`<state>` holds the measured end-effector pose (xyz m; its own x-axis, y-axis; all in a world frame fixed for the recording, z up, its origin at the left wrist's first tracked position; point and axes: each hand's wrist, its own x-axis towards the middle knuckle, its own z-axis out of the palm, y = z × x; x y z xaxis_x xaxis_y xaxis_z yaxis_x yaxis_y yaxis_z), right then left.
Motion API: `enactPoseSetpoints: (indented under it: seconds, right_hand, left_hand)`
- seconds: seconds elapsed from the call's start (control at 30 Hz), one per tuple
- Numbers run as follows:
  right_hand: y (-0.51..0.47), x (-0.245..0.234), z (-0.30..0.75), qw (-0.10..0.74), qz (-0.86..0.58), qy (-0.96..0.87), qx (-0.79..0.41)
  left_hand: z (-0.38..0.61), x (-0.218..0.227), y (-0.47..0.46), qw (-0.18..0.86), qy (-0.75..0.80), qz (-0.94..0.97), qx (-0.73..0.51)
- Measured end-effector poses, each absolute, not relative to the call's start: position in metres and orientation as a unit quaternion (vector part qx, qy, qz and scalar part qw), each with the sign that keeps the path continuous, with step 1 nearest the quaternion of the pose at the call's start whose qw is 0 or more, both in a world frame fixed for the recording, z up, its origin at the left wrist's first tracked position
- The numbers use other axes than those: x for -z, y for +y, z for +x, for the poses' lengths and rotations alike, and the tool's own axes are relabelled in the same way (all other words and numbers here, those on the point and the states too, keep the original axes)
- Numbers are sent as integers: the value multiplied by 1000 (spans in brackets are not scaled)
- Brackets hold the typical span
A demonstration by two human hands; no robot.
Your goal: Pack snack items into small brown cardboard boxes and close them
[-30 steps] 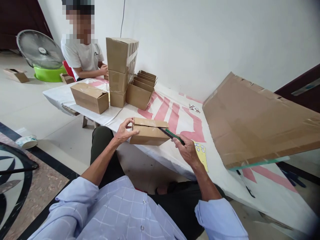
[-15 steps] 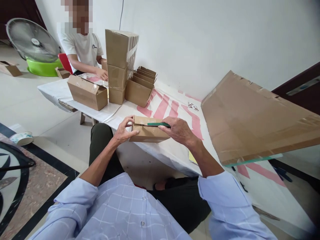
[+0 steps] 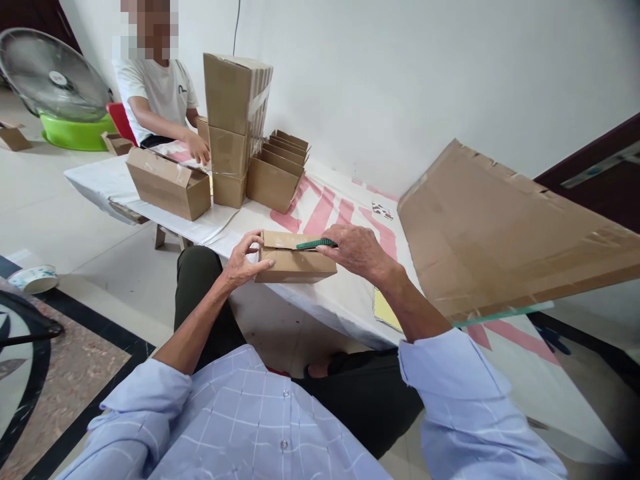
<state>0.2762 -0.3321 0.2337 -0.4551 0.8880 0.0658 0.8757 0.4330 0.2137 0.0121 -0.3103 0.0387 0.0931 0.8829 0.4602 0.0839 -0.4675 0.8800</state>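
Cutting tool at the seam of a small cardboard carton, with the carton stack [image 3: 227, 130] as landmark. The flap-topped carton [image 3: 295, 267] sits nearer the wearer than the stack and to its right, at the near edge of the cloth-covered table [image 3: 345, 293], which its left end appears to overhang. The left hand [image 3: 243, 260] is partly closed around that end, thumb on the front face and fingers at the top corner. The right hand [image 3: 357, 248] is closed firmly on a green-handled cutter [image 3: 310, 245], laid along the top seam; whether a blade is out cannot be told. Right of the stack stands a row of open cartons [image 3: 274, 180]; left of it, a longer carton [image 3: 163, 183]; behind it on the left, a seated co-worker [image 3: 165, 93]. A large cardboard sheet [image 3: 515, 233] leans far to its right.

Likely hazards: if a blade is exposed, a slip along the seam could carry it towards the left fingers; pressing too deep could damage the contents, if any; and downward force on the overhanging end, weakly braced, could tip the carton.
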Motion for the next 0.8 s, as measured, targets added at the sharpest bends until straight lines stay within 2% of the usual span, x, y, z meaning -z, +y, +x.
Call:
enactPoseSetpoints:
  seconds: [0.13,0.37,0.6,0.8]
  right_hand:
    - [-326,-233,301,24,526,841,-124]
    - [-323,-217,338,-71,526,846,-60]
    - [-329,-217,345,-66,526,844,-82]
    - [-338,-214,341,-41,541,839,-44]
  left_hand:
    - [11,-41,-310,350,376,658,-550]
    - [23,-51,-312,349,374,673,-534]
    - [24,-53,-308,356,378,679,-519]
    - [17,-43,-308,350,403,667,-520]
